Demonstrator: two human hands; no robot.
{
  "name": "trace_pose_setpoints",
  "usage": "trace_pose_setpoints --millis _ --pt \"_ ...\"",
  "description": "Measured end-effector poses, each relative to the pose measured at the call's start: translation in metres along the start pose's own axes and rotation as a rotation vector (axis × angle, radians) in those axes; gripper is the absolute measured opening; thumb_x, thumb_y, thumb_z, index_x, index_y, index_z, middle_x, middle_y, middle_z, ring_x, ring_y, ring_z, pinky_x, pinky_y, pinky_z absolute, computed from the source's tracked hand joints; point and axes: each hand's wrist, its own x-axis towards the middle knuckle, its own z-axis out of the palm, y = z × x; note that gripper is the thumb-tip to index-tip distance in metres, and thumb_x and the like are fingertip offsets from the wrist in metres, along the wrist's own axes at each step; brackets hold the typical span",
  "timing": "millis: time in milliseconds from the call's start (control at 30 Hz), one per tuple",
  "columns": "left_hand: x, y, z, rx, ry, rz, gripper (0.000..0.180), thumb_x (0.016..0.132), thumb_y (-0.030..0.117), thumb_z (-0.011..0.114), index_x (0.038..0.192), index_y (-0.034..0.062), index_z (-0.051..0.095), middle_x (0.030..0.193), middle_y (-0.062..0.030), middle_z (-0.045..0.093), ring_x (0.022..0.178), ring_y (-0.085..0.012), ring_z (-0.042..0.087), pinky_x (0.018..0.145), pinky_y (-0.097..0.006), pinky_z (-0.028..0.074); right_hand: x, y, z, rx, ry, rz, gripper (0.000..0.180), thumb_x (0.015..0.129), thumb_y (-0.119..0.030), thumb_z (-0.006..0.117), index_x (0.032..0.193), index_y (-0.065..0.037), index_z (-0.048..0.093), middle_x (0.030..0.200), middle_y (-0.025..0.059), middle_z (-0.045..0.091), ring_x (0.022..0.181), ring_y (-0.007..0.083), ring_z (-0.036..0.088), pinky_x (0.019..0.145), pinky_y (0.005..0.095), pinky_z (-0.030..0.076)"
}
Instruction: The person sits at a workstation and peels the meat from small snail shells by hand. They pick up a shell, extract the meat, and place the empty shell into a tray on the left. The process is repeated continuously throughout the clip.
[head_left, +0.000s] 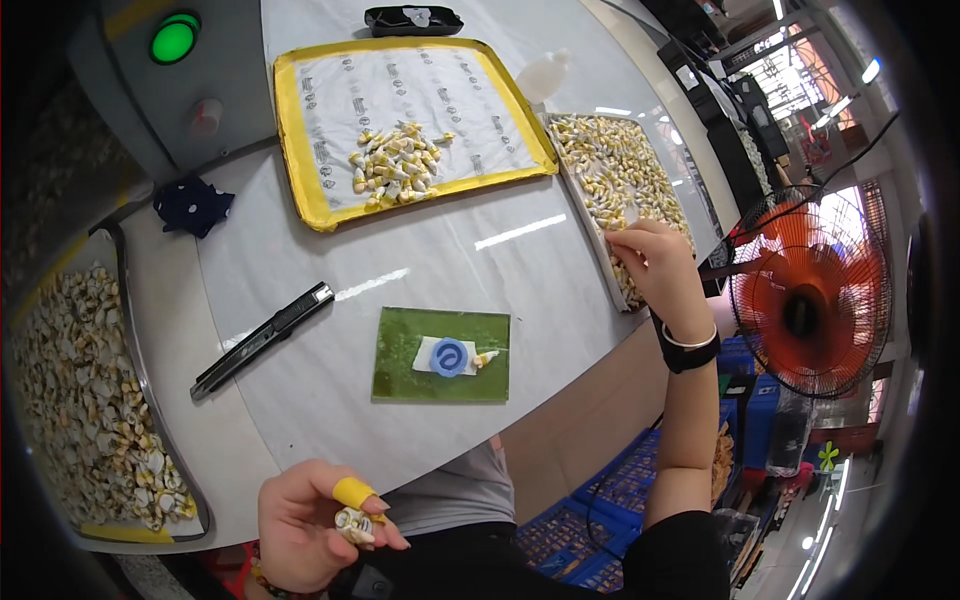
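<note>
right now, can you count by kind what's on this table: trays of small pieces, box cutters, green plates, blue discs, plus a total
trays: 3 (yellow-edged tray, left tray, right tray)
box cutter: 1
green plate: 1
blue disc: 1
total: 6

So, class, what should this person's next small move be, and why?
Probably bring the right hand over to the left hand: the left holds at least one small pale piece, while the right is at the left edge of the tray of yellow-and-white pieces. Whether it holds one is unclear.
</note>
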Motion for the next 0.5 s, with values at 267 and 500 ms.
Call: trace_pose_setpoints --millis 267,500 --pt "-0.006 0.001 -0.006 -0.097 -0.010 -0.044 0.053 0.075 0.034 0.076 0.099 -0.0084 0.056 0.081 -0.0133 0.065 0.076 -0.0197 0.067 0.076 -0.044 0.058 0.004 -0.014 -0.010 -0.053 0.107 -0.043 0.012 0.079 0.003 0.059 0.091 0.002 0.057 0.080 0.0155 0.058 0.071 0.0298 0.058 0.065 0.0356 0.047" --pt "-0.008 0.000 -0.012 -0.097 -0.024 -0.030 0.048 0.076 0.029 0.077 0.099 -0.0080 0.056 0.084 -0.0146 0.066 0.083 -0.0229 0.068 0.082 -0.045 0.056 -0.014 -0.119 -0.008 0.412 -0.026 -0.344 0.024 0.072 0.008 0.063 0.093 -0.003 0.066 0.082 0.0093 0.065 0.072 0.0238 0.063 0.063 0.0312 0.051"
